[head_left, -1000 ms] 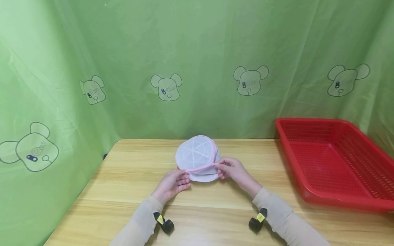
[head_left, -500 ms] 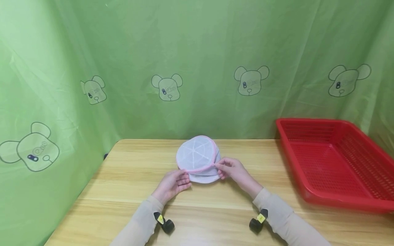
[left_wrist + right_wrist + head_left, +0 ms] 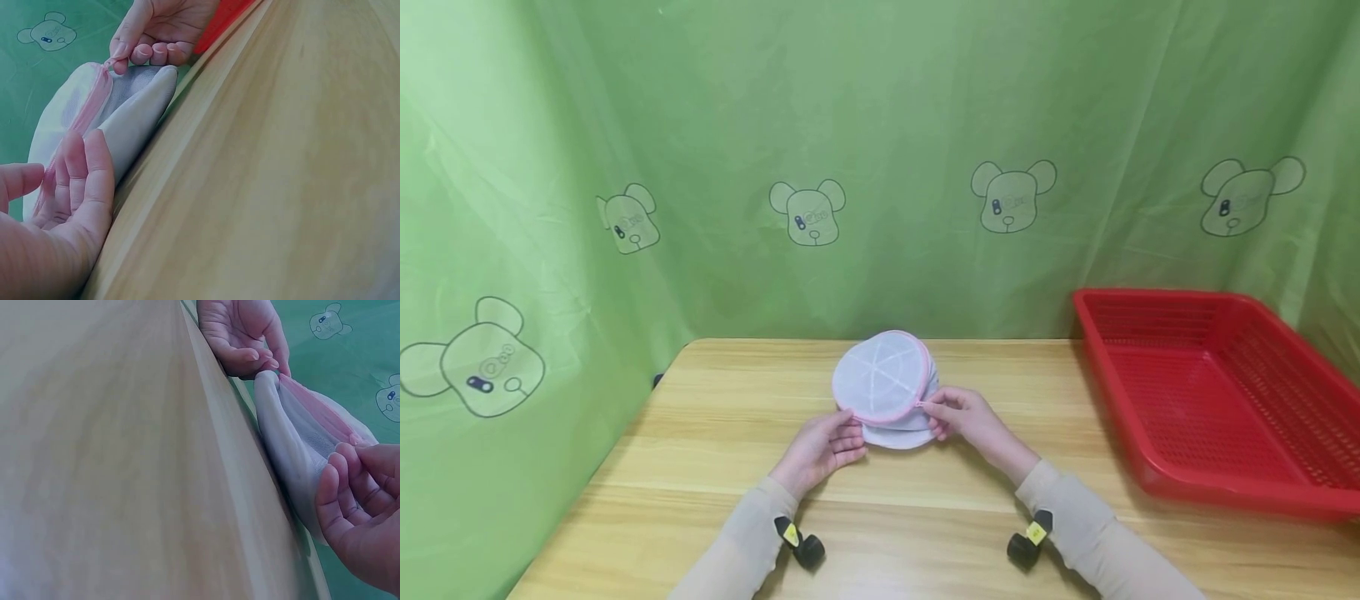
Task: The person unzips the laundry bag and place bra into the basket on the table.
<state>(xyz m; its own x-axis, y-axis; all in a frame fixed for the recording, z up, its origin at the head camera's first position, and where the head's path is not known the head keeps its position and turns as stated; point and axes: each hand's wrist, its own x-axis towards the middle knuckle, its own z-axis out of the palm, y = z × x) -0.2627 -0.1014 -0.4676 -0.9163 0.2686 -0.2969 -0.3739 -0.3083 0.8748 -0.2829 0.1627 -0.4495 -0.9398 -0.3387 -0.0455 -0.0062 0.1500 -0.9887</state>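
A round white mesh laundry bag (image 3: 880,375) with a pink zipper edge (image 3: 322,412) sits near the far edge of the table, its top panel tilted. My left hand (image 3: 817,450) pinches the pink edge at the bag's front left, thumb on top. At the front right, the thumb and forefinger of my right hand (image 3: 973,421) pinch the small pink zipper pull (image 3: 919,404). In the left wrist view the pull lies between the right fingertips. Soft folds of the bag's side show below the zipper. Its inside is hidden.
A large red plastic basket (image 3: 1142,450) stands on the right of the wooden table (image 3: 700,467). Green curtains (image 3: 887,100) printed with bear heads hang behind and at both sides. A small black camera is strapped to each sleeve.
The bag's top panel has shifted slightly to the right. The right hand and zipper pull have moved a little toward the person. The left hand has hardly moved.
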